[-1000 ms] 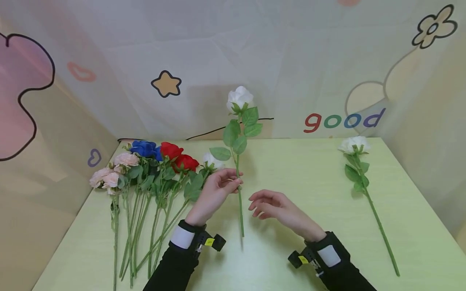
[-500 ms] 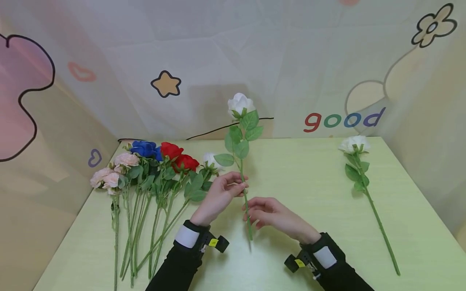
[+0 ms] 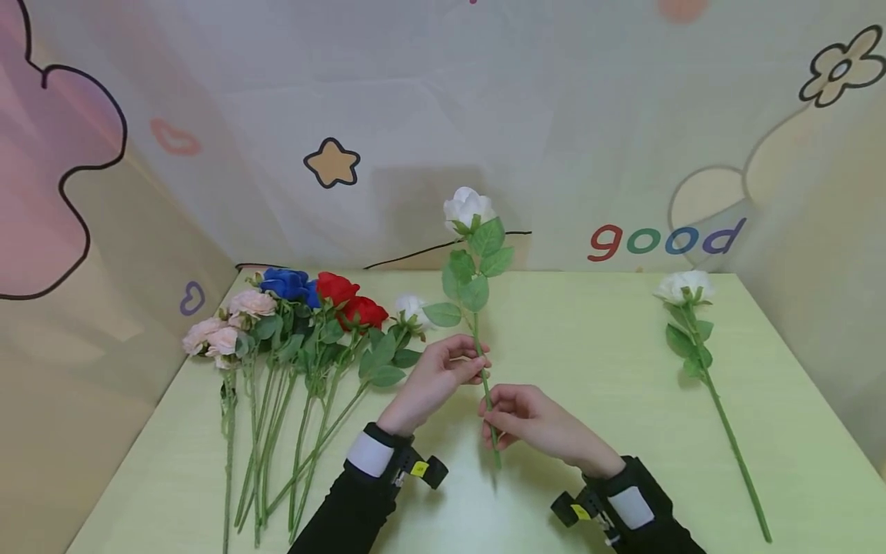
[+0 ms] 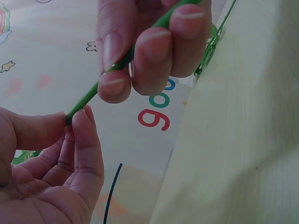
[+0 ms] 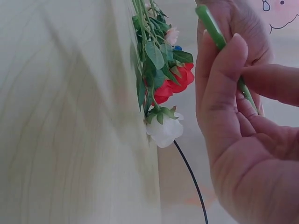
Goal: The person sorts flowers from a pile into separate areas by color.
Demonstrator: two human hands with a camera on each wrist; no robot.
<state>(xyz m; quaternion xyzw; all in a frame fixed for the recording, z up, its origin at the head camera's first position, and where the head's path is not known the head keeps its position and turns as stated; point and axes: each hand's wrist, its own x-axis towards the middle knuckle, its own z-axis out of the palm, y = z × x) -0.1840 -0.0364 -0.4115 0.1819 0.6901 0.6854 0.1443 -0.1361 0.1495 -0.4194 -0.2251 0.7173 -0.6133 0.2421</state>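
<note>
A white rose (image 3: pixel 468 208) with green leaves stands nearly upright over the middle of the table. My left hand (image 3: pixel 438 377) pinches its stem below the leaves between thumb and fingers. Lower on the same stem, my right hand (image 3: pixel 536 422) grips it near the bottom end. In the left wrist view, the green stem (image 4: pixel 86 98) runs slantwise through the fingertips of both hands. The stem's lower tip (image 5: pixel 205 16) sticks out past the right hand's fingers in the right wrist view.
Left on the table (image 3: pixel 588 331) lie pink roses (image 3: pixel 252 302), a blue rose (image 3: pixel 287 285), red roses (image 3: pixel 363 312) and a white rose (image 3: pixel 412 309), their stems toward me. Another white rose (image 3: pixel 685 288) lies alone at the right. A printed cloth (image 3: pixel 429 100) hangs behind.
My right hand has moved left to the lower stem and now holds it. The rose and my left hand have shifted slightly right and down; the head view has also shifted a little.
</note>
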